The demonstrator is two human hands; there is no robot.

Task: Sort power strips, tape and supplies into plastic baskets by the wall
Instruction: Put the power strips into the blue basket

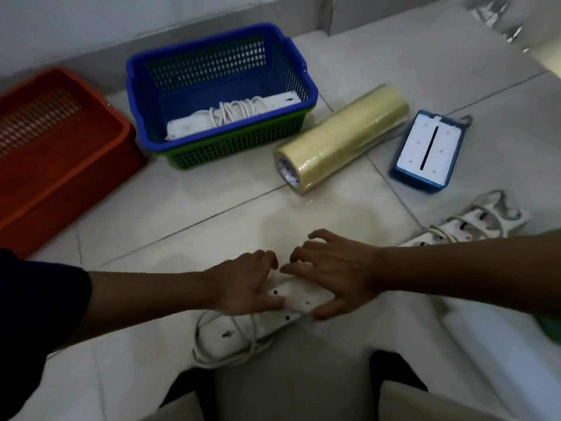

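Note:
A white power strip (291, 302) with its cord wound round it lies on the tiled floor in front of me. My left hand (246, 287) rests on its left part, fingers spread. My right hand (334, 268) covers its right end, thumb at the near edge. A blue basket (142, 95) nested in a green basket (243, 144) stands by the wall and holds another white power strip (236, 113). An orange basket (100, 153) stands left of it. A long roll of clear tape (343, 138) lies right of the baskets.
A blue-edged box with a white top (428, 150) lies right of the tape roll. Another white power strip (473, 223) with wound cord lies behind my right forearm. My knees show at the bottom edge. Something green (551, 326) shows at the right edge.

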